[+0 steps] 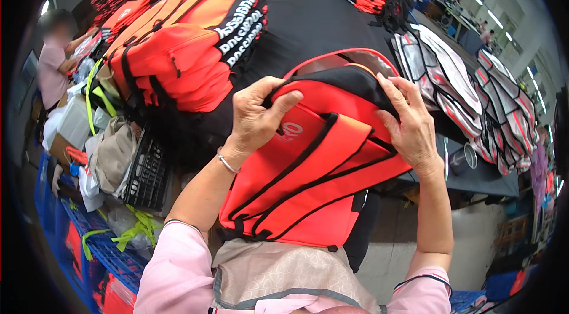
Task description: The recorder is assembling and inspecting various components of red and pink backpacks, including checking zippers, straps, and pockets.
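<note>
At far left we see a black crate (145,175) beside a stack of orange bags (178,47). Our left hand (256,115), wrist bent, pinches the top edge of the orange bag (314,178) held before our chest. Our right hand (412,124) lies fingers spread, gripping its black rim, above the black table (320,18).

You're working under bright, even light from the ceiling strip lamps (495,18) at upper right, which blow out to white glare. Shadows stay soft, deepest under the black table (320,23). The centre is sharp; straight edges bend toward the rim (fisheye), and the corners fall to black. Far background detail turns soft and small.
</note>
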Demonstrator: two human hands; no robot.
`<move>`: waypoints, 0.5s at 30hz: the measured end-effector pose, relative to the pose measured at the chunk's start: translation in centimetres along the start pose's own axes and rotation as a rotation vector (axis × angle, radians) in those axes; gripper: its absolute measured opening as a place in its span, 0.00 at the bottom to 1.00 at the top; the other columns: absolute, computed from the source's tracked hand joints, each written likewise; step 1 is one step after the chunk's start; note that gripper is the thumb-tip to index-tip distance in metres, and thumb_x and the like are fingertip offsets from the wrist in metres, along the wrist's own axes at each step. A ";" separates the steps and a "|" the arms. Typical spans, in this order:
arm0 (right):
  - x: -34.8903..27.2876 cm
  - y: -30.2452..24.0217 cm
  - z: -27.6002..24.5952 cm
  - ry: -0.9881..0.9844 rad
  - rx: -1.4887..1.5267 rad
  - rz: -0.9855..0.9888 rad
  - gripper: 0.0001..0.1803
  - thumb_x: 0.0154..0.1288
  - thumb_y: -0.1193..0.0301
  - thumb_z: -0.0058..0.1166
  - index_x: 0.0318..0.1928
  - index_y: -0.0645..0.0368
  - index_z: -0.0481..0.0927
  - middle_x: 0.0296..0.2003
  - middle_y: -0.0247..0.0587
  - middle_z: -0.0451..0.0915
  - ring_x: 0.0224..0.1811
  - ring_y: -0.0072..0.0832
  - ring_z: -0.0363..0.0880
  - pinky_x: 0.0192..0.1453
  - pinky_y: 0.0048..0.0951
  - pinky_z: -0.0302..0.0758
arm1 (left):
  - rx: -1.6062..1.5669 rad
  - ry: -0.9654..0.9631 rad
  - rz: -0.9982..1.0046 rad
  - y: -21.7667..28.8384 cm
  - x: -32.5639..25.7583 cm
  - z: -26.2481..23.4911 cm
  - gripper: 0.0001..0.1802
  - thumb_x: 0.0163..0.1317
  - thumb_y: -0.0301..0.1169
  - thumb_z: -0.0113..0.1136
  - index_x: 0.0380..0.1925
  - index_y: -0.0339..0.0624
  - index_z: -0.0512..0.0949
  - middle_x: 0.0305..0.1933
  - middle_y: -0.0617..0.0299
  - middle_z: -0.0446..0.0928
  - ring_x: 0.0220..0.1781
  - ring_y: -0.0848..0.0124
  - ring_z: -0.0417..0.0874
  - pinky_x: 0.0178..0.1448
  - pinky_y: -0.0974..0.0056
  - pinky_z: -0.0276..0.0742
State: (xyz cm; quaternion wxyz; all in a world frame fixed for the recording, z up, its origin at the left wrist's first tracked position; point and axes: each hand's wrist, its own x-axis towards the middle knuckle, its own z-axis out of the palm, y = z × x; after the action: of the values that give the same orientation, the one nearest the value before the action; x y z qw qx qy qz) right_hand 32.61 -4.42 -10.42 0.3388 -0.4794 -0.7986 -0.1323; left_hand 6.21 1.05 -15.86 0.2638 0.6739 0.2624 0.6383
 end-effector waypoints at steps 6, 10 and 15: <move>-1.5 2.1 0.8 0.110 0.093 -0.042 0.12 0.63 0.75 0.60 0.47 0.60 0.79 0.38 0.42 0.78 0.35 0.39 0.80 0.38 0.34 0.78 | -0.011 -0.004 -0.055 0.0 0.6 -0.2 0.09 0.64 0.31 0.67 0.35 0.35 0.81 0.26 0.74 0.76 0.30 0.86 0.70 0.35 0.78 0.68; -1.5 2.4 0.3 0.063 0.224 0.068 0.06 0.69 0.71 0.54 0.39 0.62 0.77 0.29 0.42 0.74 0.30 0.40 0.77 0.32 0.34 0.72 | 0.154 -0.155 0.167 2.5 4.2 0.9 0.22 0.59 0.33 0.70 0.52 0.35 0.78 0.49 0.57 0.81 0.49 0.69 0.81 0.56 0.64 0.76; -0.9 2.4 -0.4 -0.025 0.237 0.004 0.12 0.70 0.64 0.54 0.38 0.61 0.78 0.28 0.41 0.76 0.30 0.41 0.77 0.33 0.32 0.73 | 0.435 -0.578 0.129 5.4 7.7 1.2 0.12 0.57 0.29 0.69 0.38 0.33 0.82 0.34 0.57 0.81 0.36 0.67 0.80 0.45 0.67 0.75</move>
State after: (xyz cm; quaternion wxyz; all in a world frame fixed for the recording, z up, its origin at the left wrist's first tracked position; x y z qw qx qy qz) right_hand 35.13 -4.00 -11.01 0.3835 -0.4392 -0.8119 -0.0301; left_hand 7.85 2.49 -6.64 0.1367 0.8819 0.2636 0.3663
